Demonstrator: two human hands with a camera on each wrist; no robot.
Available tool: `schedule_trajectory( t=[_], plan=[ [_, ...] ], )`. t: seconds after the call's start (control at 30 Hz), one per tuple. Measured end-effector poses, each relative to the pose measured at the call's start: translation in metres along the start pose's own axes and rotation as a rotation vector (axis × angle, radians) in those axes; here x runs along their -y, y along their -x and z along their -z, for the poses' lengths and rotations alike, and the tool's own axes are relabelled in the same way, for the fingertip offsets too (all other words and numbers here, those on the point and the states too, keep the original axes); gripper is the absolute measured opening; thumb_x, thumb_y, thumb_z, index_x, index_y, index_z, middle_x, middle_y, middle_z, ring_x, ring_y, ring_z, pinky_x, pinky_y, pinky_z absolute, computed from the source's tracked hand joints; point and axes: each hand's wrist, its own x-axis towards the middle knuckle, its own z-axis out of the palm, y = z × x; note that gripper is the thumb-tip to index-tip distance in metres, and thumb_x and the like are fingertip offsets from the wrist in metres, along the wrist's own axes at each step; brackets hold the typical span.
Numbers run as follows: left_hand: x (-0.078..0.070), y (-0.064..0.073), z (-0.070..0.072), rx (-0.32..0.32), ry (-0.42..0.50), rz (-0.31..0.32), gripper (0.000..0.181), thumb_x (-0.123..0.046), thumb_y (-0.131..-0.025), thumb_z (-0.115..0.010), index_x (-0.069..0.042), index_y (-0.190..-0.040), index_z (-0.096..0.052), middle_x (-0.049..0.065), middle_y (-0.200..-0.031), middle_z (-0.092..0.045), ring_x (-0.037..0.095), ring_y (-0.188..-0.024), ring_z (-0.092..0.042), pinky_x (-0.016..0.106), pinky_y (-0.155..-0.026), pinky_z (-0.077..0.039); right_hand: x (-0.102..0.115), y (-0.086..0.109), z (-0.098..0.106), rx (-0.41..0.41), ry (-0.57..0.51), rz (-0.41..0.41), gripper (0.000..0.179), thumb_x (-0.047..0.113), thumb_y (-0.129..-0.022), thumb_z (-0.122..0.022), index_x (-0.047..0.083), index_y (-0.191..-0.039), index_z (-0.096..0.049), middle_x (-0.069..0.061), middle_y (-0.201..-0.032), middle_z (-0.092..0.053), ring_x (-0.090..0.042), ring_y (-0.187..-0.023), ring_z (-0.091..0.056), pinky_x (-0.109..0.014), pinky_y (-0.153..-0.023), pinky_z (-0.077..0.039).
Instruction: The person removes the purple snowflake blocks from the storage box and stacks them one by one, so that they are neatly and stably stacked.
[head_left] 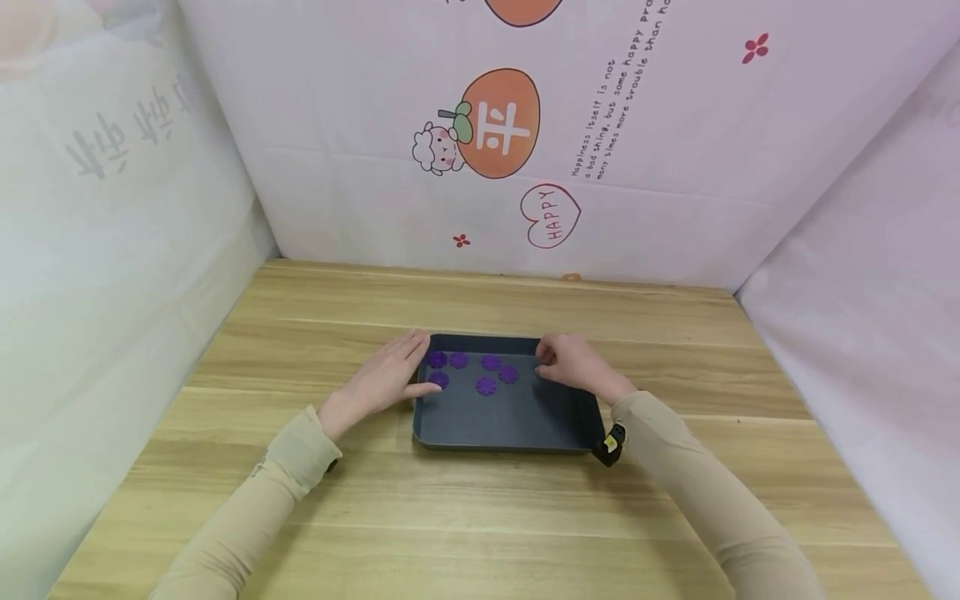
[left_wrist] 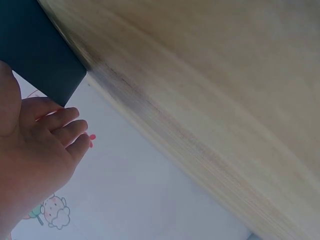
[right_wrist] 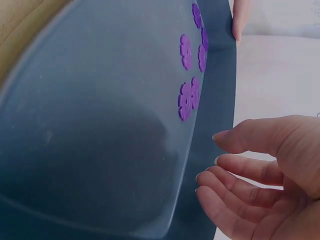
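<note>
A shallow dark grey tray (head_left: 510, 425) lies on the table. Several purple notched plastic discs (head_left: 487, 386), flower-like in outline, lie flat in its far left and middle part. My left hand (head_left: 384, 372) holds the tray's far left corner, thumb over the side wall close to a disc and fingers at the outside. Part of that grip is hidden in the left wrist view. Over the far right part of the tray hovers my right hand (head_left: 576, 363). Its fingers (right_wrist: 250, 192) are loosely bent, with a gap between thumb and fingertips and nothing seen between them.
The tray stands on a wood-grain table (head_left: 480, 525). Printed white cloth (head_left: 360, 125) hangs behind the table and along both sides. A black strap with a small device (head_left: 611, 445) sits at the right wrist, near the tray's near right corner.
</note>
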Motion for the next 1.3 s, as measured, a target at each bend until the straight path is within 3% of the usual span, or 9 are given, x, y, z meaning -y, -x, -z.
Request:
schedule_trajectory(
  t=[0.8, 1.3],
  plan=[
    [-0.001, 0.001, 0.0, -0.02, 0.002, -0.013, 0.087, -0.054, -0.093, -0.06, 0.009, -0.148, -0.036, 0.027, -0.156, -0.036, 0.041, -0.147, -0.034, 0.052, -0.121, -0.033, 0.021, -0.014, -0.011, 0.048, 0.033, 0.035, 0.024, 0.01, -0.087, -0.073, -0.003, -0.106, -0.068, -0.015, -0.101, -0.073, -0.024, -0.091, -0.069, -0.038, -0.081, -0.06],
    [0.001, 0.0, -0.003, 0.01, 0.009, 0.007, 0.088, -0.057, -0.095, -0.056, 0.007, -0.151, -0.032, 0.025, -0.158, -0.033, 0.039, -0.149, -0.03, 0.051, -0.123, -0.03, 0.027, -0.024, -0.019, 0.124, 0.041, 0.005, 0.025, 0.01, -0.087, -0.074, -0.002, -0.108, -0.068, -0.016, -0.103, -0.071, -0.024, -0.092, -0.067, -0.038, -0.081, -0.06]
  ],
)
